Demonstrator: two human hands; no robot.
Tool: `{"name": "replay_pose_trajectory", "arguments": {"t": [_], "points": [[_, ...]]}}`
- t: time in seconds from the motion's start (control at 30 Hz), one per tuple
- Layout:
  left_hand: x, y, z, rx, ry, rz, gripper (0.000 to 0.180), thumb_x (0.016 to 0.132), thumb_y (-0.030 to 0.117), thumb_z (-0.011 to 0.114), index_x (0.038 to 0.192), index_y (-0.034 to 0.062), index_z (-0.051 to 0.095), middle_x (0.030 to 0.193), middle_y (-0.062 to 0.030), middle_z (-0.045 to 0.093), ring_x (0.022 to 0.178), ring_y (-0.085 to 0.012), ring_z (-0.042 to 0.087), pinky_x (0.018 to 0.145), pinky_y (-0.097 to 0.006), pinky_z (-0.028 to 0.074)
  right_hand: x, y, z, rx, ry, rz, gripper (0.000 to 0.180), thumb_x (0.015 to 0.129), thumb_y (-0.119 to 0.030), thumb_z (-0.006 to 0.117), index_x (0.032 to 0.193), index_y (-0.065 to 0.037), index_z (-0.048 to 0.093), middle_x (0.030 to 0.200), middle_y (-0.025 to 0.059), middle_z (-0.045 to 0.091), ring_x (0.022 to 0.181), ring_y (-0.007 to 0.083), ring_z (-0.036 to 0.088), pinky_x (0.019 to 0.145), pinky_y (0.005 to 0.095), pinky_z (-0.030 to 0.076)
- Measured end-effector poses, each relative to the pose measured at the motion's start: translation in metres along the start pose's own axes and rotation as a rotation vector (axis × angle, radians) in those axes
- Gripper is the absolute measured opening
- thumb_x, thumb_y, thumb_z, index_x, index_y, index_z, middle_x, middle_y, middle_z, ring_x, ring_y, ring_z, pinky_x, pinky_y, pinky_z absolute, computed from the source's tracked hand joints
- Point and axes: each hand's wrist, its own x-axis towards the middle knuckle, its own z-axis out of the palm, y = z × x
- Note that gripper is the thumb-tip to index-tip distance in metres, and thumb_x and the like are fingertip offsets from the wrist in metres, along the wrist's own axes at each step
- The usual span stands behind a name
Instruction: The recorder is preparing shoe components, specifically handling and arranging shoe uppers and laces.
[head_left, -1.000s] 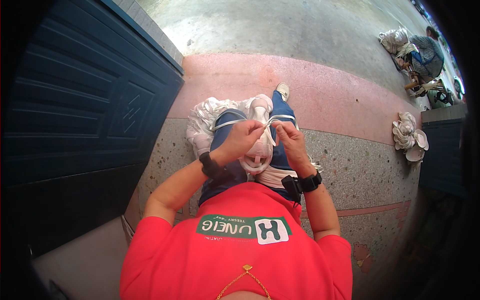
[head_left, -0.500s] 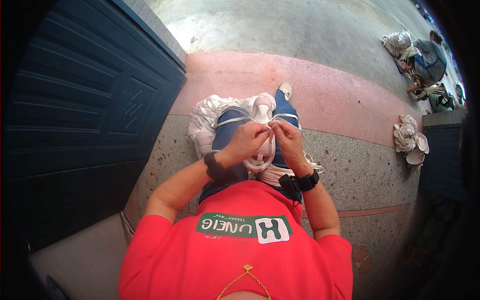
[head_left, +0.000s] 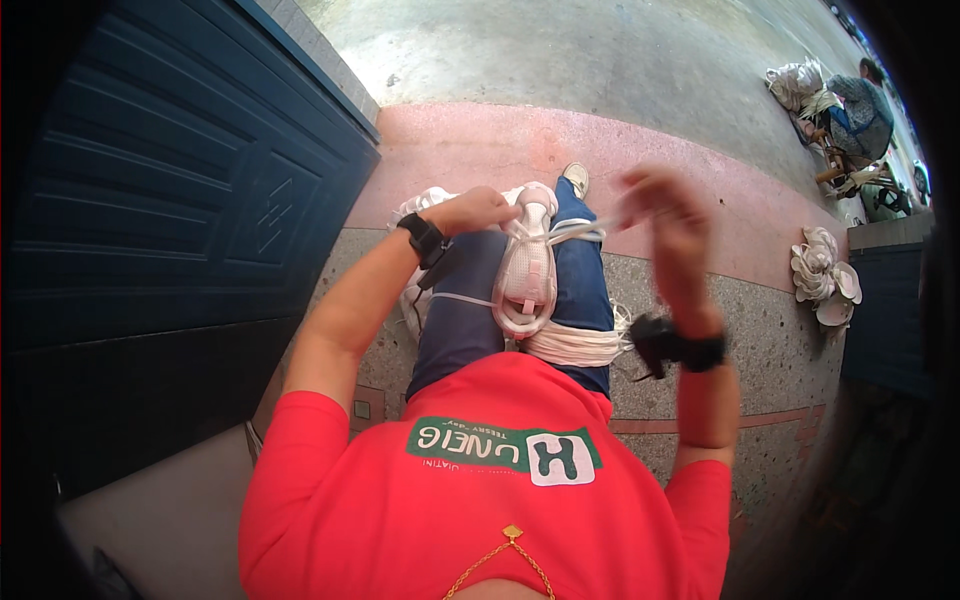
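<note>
A white and pale pink shoe upper (head_left: 527, 268) lies across my thighs, its toe pointing away from me. White shoelace (head_left: 560, 233) crosses over its far part. My left hand (head_left: 480, 210) is closed, pinching one side of the lace just left of the upper. Raised out to the right, my right hand (head_left: 675, 225) is smeared by motion; the other side of the lace stretches up to its fingers. A thick bundle of white laces (head_left: 575, 346) rests on my right thigh near the waist. Another pale strand runs over my left thigh.
More white uppers (head_left: 425, 200) are heaped beside my left leg. A dark blue panelled door (head_left: 190, 200) stands at left. White and pale pieces (head_left: 825, 278) lie on the floor at right. Farther off, a person (head_left: 862, 115) sits beside a pile of white pieces (head_left: 795, 85).
My hands were close together over the upper, fingers meeting at the lace. Now they have pulled apart, the left outward and forward, the right farther out to the right, drawing the lace out.
</note>
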Motion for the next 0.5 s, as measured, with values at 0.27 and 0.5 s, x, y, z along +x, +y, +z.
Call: {"name": "replay_pose_trajectory", "arguments": {"t": [0.27, 0.5], "points": [[0.024, 0.01, 0.025, 0.063, 0.028, 0.044, 0.042, 0.099, 0.039, 0.061, 0.083, 0.0027, 0.074, 0.081, -0.0106, 0.07, 0.078, -0.0209, 0.062, 0.074, -0.033, 0.047, 0.055, -0.183, -0.106, -0.066, -0.009, -0.287, 0.018, 0.104, -0.003, 0.048, 0.105, 0.001, 0.066, 0.086, 0.0062, 0.067, 0.079, 0.0128, 0.064, 0.083, 0.0294, 0.051], [0.044, 0.036, 0.041, 0.285, 0.153, 0.325, 0.024, 0.085, 0.02, 0.069, 0.101, 0.0038, 0.075, 0.099, -0.0225, 0.074, 0.097, -0.0372, 0.071, 0.082, -0.045, 0.055, 0.069, -0.198, -0.14, -0.099, -0.002, -0.268, 0.017, 0.105, -0.004, 0.048, 0.104, 0.0, 0.064, 0.084, 0.0061, 0.066, 0.078, 0.0135, 0.063, 0.084, 0.0306, 0.051]]}}
